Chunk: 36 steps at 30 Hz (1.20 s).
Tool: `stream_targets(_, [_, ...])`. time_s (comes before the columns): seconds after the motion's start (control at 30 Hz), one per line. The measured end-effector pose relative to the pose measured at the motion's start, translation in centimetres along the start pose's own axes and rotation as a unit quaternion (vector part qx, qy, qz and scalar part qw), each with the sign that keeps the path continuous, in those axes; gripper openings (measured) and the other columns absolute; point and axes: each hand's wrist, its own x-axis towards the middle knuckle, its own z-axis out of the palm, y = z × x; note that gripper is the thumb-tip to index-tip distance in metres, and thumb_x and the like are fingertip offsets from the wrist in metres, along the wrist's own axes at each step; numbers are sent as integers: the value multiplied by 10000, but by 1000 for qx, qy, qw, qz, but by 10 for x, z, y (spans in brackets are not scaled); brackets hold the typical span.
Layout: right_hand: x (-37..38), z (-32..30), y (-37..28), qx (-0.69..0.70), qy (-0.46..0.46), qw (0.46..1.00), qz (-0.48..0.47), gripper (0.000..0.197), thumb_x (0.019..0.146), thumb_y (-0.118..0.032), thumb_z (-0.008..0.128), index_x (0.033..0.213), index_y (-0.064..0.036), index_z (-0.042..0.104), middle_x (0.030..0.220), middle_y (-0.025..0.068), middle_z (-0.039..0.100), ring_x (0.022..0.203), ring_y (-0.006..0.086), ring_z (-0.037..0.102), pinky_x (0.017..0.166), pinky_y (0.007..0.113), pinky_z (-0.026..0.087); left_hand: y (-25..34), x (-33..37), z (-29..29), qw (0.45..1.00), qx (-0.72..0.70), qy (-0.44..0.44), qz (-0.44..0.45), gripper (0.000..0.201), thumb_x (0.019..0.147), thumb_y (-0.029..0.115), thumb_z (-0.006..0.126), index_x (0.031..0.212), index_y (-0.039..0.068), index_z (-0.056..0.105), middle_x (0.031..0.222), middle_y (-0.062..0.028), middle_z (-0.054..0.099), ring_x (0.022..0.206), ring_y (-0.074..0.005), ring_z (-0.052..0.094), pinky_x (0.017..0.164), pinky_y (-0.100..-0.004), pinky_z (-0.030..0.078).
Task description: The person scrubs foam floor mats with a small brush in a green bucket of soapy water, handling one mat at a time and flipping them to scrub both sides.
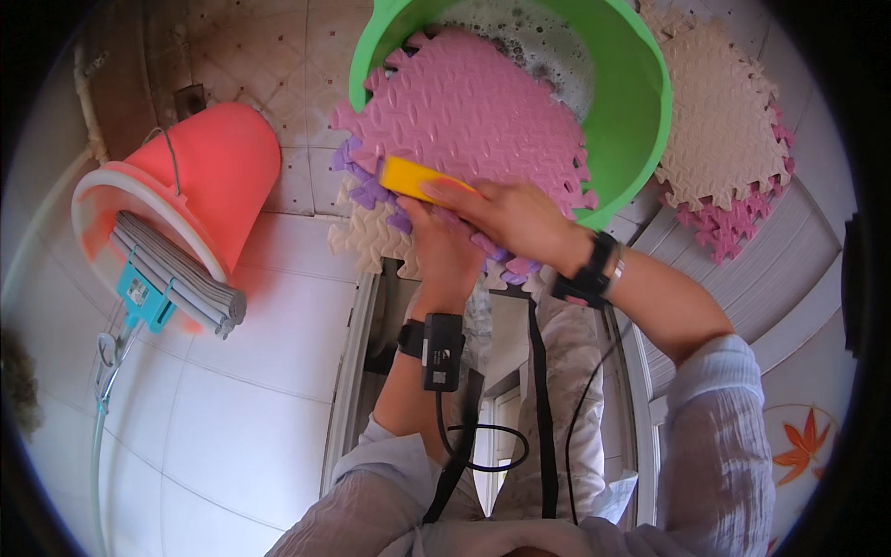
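Note:
A pink foam puzzle mat (473,116) with a raised tread pattern lies tilted across the near side of a green basin (640,102). Purple mats (371,190) and a cream mat (382,237) show beneath it at the near left. My right hand (524,218) is closed round a yellow block-shaped scrubber (413,178), which lies over the pink mat's near left edge; its underside is hidden. Just below it, my left hand (444,246) grips the near edge of the mats, with its fingertips partly hidden.
Sudsy water (548,46) stands in the basin. At left an orange-red bucket (218,176) lies tipped, with a grey sponge mop (181,274) at its mouth. More cream mats (724,121) and pink mats (719,227) are stacked at right. A black cable (515,432) hangs from my left wrist.

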Motion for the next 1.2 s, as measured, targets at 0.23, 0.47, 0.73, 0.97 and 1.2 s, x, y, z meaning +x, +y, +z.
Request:
stream_targets(0.23, [47, 4, 5, -22, 82, 996, 30, 567, 838, -192, 560, 1360, -267, 353, 681, 101, 567, 585, 284, 586, 481, 378, 452, 4, -6, 23, 998, -24, 14, -51, 750, 860, 694, 223, 1388, 163, 223, 1361, -69, 347, 1258, -236, 349, 1021, -468, 288])
stream_targets(0.47, [-29, -9, 6, -48, -30, 996, 73, 596, 788, -134, 535, 1345, -268, 373, 660, 108, 576, 566, 289, 593, 479, 409, 464, 10, 1, 7, 996, -25, 77, -46, 696, 886, 647, 247, 1322, 110, 315, 1313, -75, 416, 1223, -256, 405, 990, -476, 338])
stream_targets(0.73, [48, -4, -5, -71, 102, 990, 71, 581, 787, -154, 539, 1335, -266, 381, 646, 103, 567, 597, 285, 609, 492, 403, 468, 3, 3, 16, 999, -18, 34, -21, 627, 893, 622, 270, 1245, 117, 383, 1287, -71, 443, 1201, -232, 428, 977, -447, 363])
stream_targets(0.97, [-31, -4, 8, -53, -46, 995, 64, 555, 846, -183, 519, 1360, -299, 345, 689, 99, 575, 534, 281, 586, 443, 397, 454, -4, 3, 2, 999, 4, 43, -25, 597, 887, 632, 272, 1235, 161, 387, 1281, -84, 437, 1186, -244, 429, 962, -453, 371])
stream_targets(1.2, [65, 3, 38, -61, 148, 969, 191, 524, 858, -206, 507, 1356, -247, 349, 697, 136, 586, 552, 319, 588, 475, 432, 449, 1, 2, 29, 985, -21, 153, -76, 577, 879, 643, 296, 1202, 173, 385, 1235, -70, 452, 1131, -242, 460, 923, -449, 400])
